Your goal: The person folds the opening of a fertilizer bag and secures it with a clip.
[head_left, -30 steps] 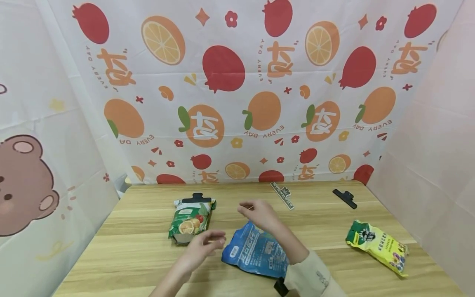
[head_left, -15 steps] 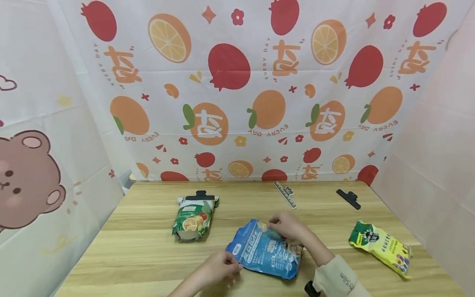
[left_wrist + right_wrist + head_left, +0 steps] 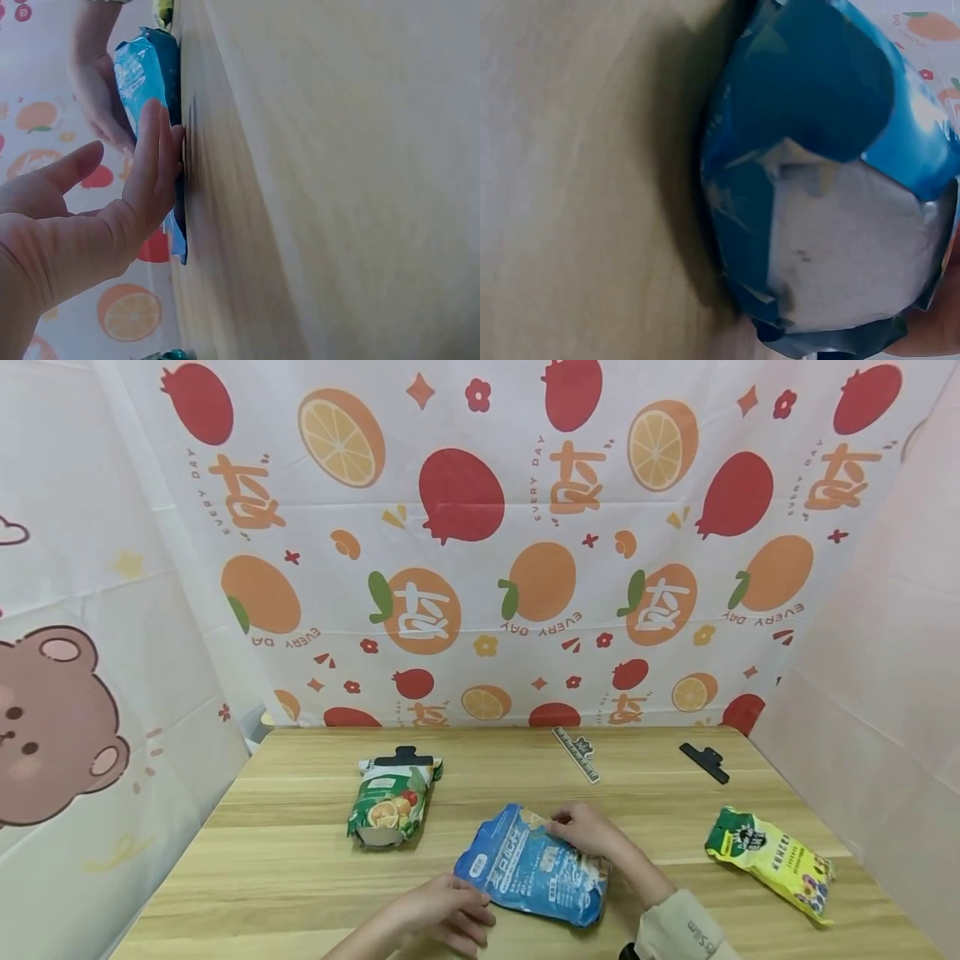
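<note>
A blue printed snack bag (image 3: 536,868) lies flat on the wooden table in front of me. At its near left corner is my left hand (image 3: 442,910); in the left wrist view its fingers (image 3: 154,154) stretch straight along the bag's side, with the thumb apart. My right hand (image 3: 588,835) rests against the far edge of the bag, its fingers reaching down along that side. From the right wrist, the bag's folded end with a pale patch (image 3: 847,240) fills the view, and part of the right hand (image 3: 930,326) shows behind it.
A green bag (image 3: 393,806) with a black clip (image 3: 405,757) on its top stands at the left. Farther back lie a white patterned clip (image 3: 576,754) and another black clip (image 3: 705,762). A yellow and green bag (image 3: 772,864) lies at the right.
Both hands have come to the blue bag from above it and beside it. In the last half second the left fingers have straightened; the bag has hardly moved.
</note>
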The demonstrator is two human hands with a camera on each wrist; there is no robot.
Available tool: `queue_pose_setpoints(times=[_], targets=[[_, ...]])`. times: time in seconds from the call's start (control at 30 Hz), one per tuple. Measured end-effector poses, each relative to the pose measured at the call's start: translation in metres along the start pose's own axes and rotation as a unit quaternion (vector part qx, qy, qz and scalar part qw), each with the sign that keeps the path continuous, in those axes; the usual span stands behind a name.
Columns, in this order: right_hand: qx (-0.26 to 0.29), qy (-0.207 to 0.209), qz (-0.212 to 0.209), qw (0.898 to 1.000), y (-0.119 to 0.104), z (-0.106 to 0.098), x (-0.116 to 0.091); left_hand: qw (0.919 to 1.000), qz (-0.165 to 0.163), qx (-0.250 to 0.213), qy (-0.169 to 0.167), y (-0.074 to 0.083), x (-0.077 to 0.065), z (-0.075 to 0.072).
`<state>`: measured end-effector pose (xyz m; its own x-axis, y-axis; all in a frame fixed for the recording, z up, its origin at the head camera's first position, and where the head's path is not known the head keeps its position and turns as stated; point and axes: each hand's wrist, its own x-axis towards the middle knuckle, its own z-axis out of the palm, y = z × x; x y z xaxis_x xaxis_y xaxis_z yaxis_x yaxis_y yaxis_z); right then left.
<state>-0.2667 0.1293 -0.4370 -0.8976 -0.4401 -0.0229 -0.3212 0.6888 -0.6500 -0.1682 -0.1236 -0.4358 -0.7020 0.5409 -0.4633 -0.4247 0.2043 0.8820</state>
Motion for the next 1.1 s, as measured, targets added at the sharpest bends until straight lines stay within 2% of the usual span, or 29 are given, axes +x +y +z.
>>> queue_pose_setpoints(times=[0.13,0.33,0.47,0.63,0.73,0.83,0.97,1.03,1.1], targets=[[0.013,0.009,-0.005,1.000,0.003,0.003,0.000,0.9995,-0.007,-0.029,-0.002,-0.001,0.001,-0.001],[0.019,0.031,0.011,0.999,0.004,0.006,0.000,0.9988,0.013,-0.043,0.021,0.001,0.004,-0.001],[0.025,0.046,0.021,0.998,0.005,0.006,0.000,0.9959,0.036,-0.051,0.065,0.001,0.011,0.000],[0.044,0.063,0.039,0.996,0.010,0.007,0.002,0.9869,0.070,-0.052,0.136,0.000,0.022,0.001],[0.062,0.069,0.061,0.994,0.015,0.007,0.004,0.9795,0.075,-0.090,0.164,0.001,0.028,0.002],[0.082,0.066,0.087,0.991,0.021,0.005,0.007,0.9641,0.075,-0.175,0.185,0.004,0.034,0.002],[0.097,0.061,0.111,0.987,0.029,0.000,0.011,0.9290,0.073,-0.283,0.227,0.011,0.044,0.004],[0.098,0.066,0.113,0.987,0.031,-0.001,0.014,0.9164,0.075,-0.299,0.255,0.014,0.050,0.005],[0.105,0.070,0.115,0.985,0.033,-0.002,0.016,0.9092,0.075,-0.299,0.280,0.016,0.056,0.005]])
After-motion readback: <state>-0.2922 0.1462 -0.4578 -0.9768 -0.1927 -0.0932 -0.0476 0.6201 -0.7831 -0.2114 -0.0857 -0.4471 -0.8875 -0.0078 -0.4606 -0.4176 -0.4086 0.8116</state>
